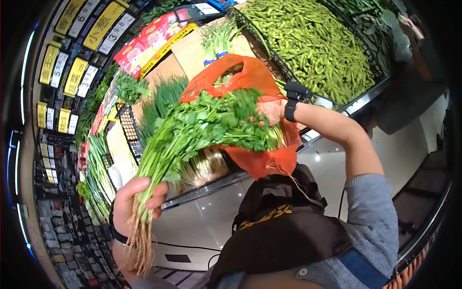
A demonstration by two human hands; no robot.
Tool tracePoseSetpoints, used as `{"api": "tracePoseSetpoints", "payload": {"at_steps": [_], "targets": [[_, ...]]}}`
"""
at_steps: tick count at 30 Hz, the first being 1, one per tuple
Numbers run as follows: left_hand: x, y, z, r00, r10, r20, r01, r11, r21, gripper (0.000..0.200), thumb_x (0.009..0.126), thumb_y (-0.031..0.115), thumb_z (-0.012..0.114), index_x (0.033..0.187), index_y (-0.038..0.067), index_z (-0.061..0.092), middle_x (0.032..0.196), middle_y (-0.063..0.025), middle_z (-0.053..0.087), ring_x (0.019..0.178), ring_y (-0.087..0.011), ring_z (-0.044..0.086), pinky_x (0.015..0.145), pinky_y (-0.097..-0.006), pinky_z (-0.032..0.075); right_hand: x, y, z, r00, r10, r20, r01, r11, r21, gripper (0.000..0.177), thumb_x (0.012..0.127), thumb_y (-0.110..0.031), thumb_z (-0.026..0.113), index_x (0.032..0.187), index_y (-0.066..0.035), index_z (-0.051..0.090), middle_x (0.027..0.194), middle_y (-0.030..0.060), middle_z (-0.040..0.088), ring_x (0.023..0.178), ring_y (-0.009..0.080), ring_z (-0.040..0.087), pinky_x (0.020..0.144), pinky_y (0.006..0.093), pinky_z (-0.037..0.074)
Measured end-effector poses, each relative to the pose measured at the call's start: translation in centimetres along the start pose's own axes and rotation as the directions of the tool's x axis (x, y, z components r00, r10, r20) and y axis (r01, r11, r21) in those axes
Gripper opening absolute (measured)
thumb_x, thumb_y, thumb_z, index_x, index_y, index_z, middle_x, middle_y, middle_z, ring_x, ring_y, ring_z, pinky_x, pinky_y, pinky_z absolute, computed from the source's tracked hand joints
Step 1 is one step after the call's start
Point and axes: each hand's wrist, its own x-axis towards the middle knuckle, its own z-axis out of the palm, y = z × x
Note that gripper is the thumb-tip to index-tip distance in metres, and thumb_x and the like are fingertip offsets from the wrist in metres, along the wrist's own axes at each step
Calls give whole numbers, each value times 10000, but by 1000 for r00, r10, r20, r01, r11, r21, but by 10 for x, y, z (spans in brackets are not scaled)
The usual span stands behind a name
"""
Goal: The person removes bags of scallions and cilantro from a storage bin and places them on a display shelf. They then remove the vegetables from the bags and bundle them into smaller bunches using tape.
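Peering down through the head feed, I get a thin orange-red plastic bag (272, 163) around the leafy end of a bunch of greens (192, 126), coriander or Chinese celery by its look, which slants in front of the body over the near edge of the produce surface (188, 50). Beyond the bag, a black plastic crate (265, 44) is heaped with green soybean pods (308, 43); at left I see a latticed basket (129, 129) beside dark green chives (161, 103), though I can't make out its contents. Slim green bundles (216, 41) wear blue bands, and pink packets (156, 33) lie by a yellow strip (168, 45) whose print is too small for me. On the yellow price tags (105, 24) I read 小葱, with 3.98 on the white card beside it, and 韭菜, also 3.98; another card shows 5.98. Yellow characters on the dark brown apron (288, 241) are illegible from where I sit. The bunch has frilled bright leaves, long pale stems and stringy tan roots dangling at the low end. Of the hands, the left hand (137, 196) wraps fingers and thumb around the stem bases, just above the roots; the right hand (272, 112) reaches among the leaves at the bag, partly covered, so I cannot tell whether it pinches leaves or plastic.
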Motion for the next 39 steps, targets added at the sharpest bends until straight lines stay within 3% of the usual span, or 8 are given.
{"api": "tracePoseSetpoints", "payload": {"at_steps": [6, 9, 12, 18, 19, 21, 24, 39], "targets": [[-78, 4, -37, 827, -37, 561, 139, 980, -140, 391, 811, 85, 493, 1166, -16, 365, 636, -106, 501, 436, -180, 472, 417, -271, 499, 6, 4, -38, 977, 47, 207, -79, 986, 149, 676, 750, -357, 624, 1341, -166, 357, 1366, 97, 369, 1272, 303, 299, 1057, 428, 198], [-86, -8, -95, -32, 88, 996, 495, 867, -60, 478, 864, 155, 443, 1242, -59, 242, 625, -170, 544, 439, -216, 565, 345, -315, 467, 19, -17, -75, 892, 219, 395, -368, 860, 354, 670, 725, -293, 674, 1318, -149, 396, 1258, 148, 484, 1139, 299, 471, 964, 378, 359], [-117, -14, -21, 697, 557, 451, -308, 801, -513, 610, 841, 8, 437, 1316, -5, 55, 537, -142, 477, 356, -189, 495, 290, -321, 412, 47, -48, -144, 916, 86, 393, -200, 945, 259, 596, 767, -242, 647, 1304, -128, 414, 1254, 135, 496, 1152, 267, 467, 963, 364, 364], [1, -17, 23, 486, 811, 327, -835, 320, 447, 443, 877, 146, 470, 1268, -24, 352, 1097, -135, 532, 972, -190, 554, 676, -328, 529, 73, 13, -216, 829, 536, -158, 46, 217, 975, 236, 855, -277, 546, 852, -49, 609, 817, 27, 638, 634, 100, 593, 540, 224, 476], [44, 2, 22, 849, 396, 351, -455, 885, 101, 383, 847, 117, 491, 1204, -21, 470, 1105, -113, 558, 964, -199, 551, 755, -312, 494, 83, 37, -199, 633, 718, -289, 27, 353, 935, 202, 847, -232, 560, 857, -37, 610, 746, 31, 621, 644, 102, 587, 556, 222, 470], [118, -24, 22, 411, 541, 734, -895, 86, 438, 362, 846, 152, 537, 1182, 23, 498, 1140, -140, 547, 1048, -248, 536, 821, -346, 479, 68, 47, -172, 526, 759, -384, 79, 405, 911, 137, 836, -156, 576, 874, -25, 586, 717, 37, 597, 603, 104, 551, 538, 239, 466], [237, -80, 7, 905, 283, 317, -272, 959, -81, 321, 827, 124, 594, 1118, 6, 529, 1096, -103, 575, 963, -208, 569, 834, -381, 487, 16, -30, -141, 252, 898, -361, 201, 316, 927, 155, 840, -151, 586, 868, 1, 567, 700, 15, 551, 641, 74, 509, 566, 208, 422], [257, -132, -11, 913, 145, 383, -37, 961, -274, 396, 874, 349, 541, 1142, 58, 518, 1019, -92, 609, 877, -184, 610, 742, -323, 498, 13, -140, -82, 391, 879, -273, -670, 475, 570, 590, 652, -426, 742, 973, 39, 572, 752, 179, 615, 719, 244, 626, 646, 326, 468]]}}
